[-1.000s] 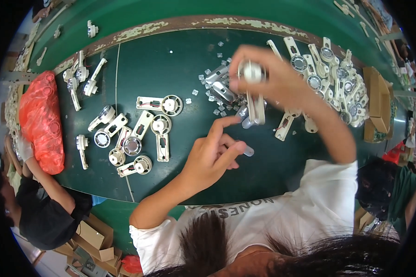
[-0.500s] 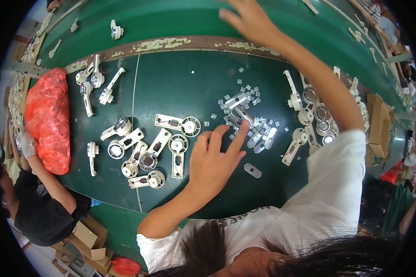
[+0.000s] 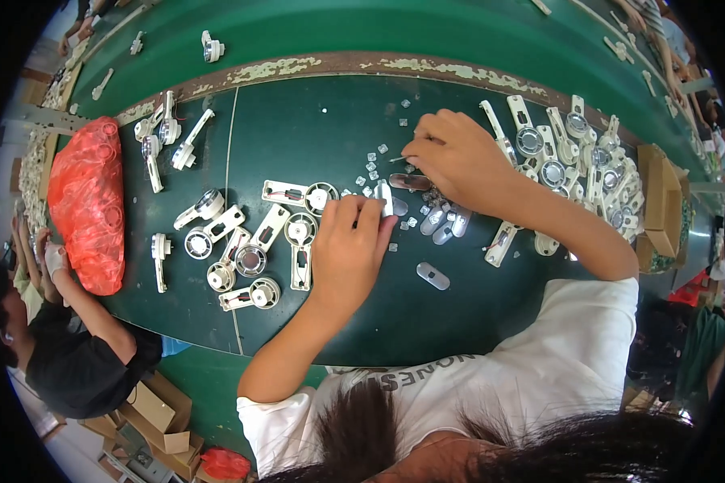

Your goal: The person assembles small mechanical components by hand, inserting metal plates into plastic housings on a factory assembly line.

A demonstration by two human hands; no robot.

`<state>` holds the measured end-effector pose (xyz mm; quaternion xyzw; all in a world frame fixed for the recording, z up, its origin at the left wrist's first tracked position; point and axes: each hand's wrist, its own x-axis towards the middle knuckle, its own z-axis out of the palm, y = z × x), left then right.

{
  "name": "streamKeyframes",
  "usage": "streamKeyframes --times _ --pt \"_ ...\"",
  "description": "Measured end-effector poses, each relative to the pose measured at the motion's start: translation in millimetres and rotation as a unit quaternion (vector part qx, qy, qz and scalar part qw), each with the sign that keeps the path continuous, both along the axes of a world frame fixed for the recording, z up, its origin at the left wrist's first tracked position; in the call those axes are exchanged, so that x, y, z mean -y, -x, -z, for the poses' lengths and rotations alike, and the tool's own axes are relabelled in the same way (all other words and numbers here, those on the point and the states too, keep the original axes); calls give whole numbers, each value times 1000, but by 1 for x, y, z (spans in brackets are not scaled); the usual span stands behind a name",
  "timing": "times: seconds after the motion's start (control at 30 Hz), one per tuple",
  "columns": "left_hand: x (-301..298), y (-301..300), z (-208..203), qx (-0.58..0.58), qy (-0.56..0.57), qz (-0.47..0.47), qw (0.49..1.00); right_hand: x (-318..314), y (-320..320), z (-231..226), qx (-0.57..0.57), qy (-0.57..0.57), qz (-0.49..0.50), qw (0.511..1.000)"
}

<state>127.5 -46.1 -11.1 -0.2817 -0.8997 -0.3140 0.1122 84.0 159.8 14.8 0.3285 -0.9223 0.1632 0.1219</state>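
My left hand (image 3: 348, 249) is closed, with thumb and fingertips gripping a silver oval plate (image 3: 385, 198) on the table's middle. Just beyond it, my right hand (image 3: 463, 161) pinches a small light-coloured piece (image 3: 397, 159), too small to make out fully. Small clear square pieces (image 3: 371, 167) lie scattered around both hands. Under my right hand rests a darker shiny oval plate (image 3: 409, 182), and several more oval plates (image 3: 442, 232) lie to its near side. One loose oval plate (image 3: 433, 275) sits apart, closer to me. My right palm hides part of the pile.
White handheld fan parts (image 3: 300, 241) spread over the table's left half. A heap of similar parts (image 3: 592, 173) stands at right, beside a cardboard box (image 3: 660, 213). At far left are a red plastic bag (image 3: 89, 209) and another person's gloved hand (image 3: 55, 259). A green conveyor (image 3: 338, 32) runs behind the raised edge.
My right hand has come back from over the conveyor to the pile and now pinches a small piece. My left hand has taken hold of a silver plate and drawn it slightly left.
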Motion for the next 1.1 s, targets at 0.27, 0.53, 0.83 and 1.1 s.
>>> streamKeyframes --times 0.27,0.53,0.83,1.1 --pt "8 0 -6 147 -130 -28 980 4 -53 -16 264 241 150 922" --pt "16 1 -21 411 -440 7 799 14 -64 -7 68 44 152 985" --pt "13 -1 -20 576 -592 30 562 22 -73 17 65 30 52 996" --pt "11 -4 -12 628 -618 81 466 25 -72 8 65 89 85 990"
